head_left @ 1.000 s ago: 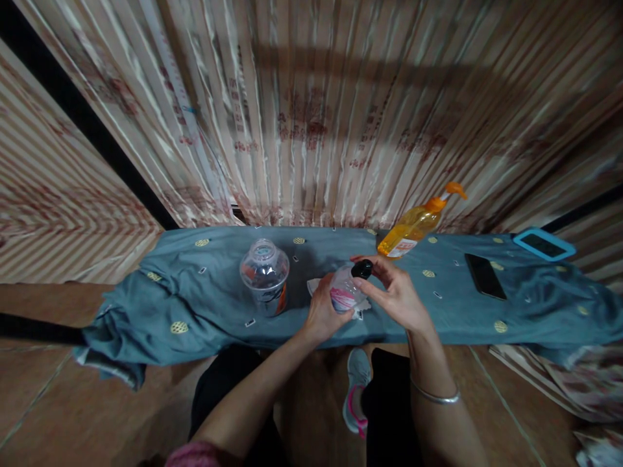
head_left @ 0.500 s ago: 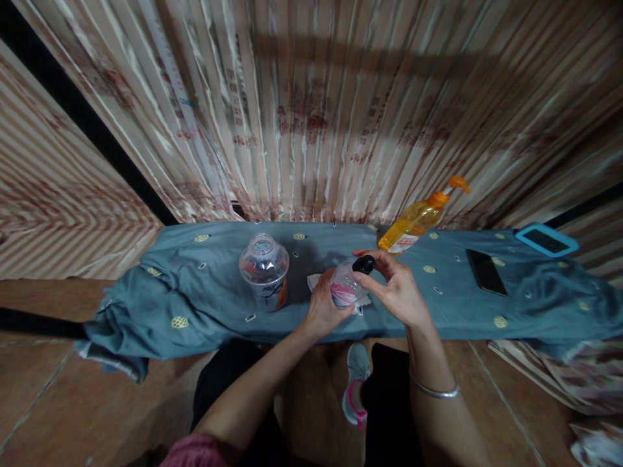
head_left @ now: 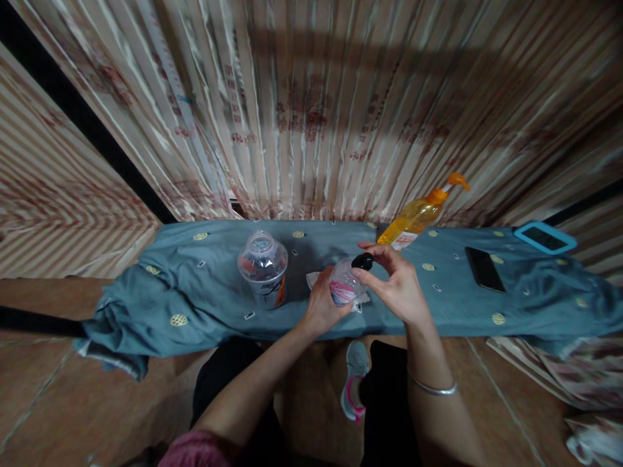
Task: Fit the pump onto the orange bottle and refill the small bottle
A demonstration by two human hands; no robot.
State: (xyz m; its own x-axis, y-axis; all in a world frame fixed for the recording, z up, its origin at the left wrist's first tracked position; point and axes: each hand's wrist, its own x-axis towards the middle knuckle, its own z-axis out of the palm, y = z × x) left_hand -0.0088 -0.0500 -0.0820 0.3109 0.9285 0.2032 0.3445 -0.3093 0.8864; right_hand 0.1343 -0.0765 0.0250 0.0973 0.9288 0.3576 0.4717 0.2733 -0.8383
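Note:
My left hand [head_left: 325,301] wraps around the side of a clear plastic bottle [head_left: 341,285] with a pink and white label. On top of the bottle is a black pump head [head_left: 363,262]. The fingers and thumb of my right hand [head_left: 392,279] close around this pump head from the right. A white paper or cloth [head_left: 314,279] lies partly hidden beneath the bottle and my left hand. To the left stands a clear plastic cup with a domed lid [head_left: 265,272], apart from both hands.
A pump bottle of orange liquid [head_left: 411,224] stands behind my right hand. Farther right lie a dark phone [head_left: 484,269] and a blue-framed device [head_left: 545,239]. Blue-green patterned cloth [head_left: 214,279] covers the narrow table, with a pleated curtain [head_left: 311,130] behind it.
Both hands stay on the bottle; the fingers of my right hand shift slightly about the pump head. The whole view drifts a little, and nothing else visibly moves.

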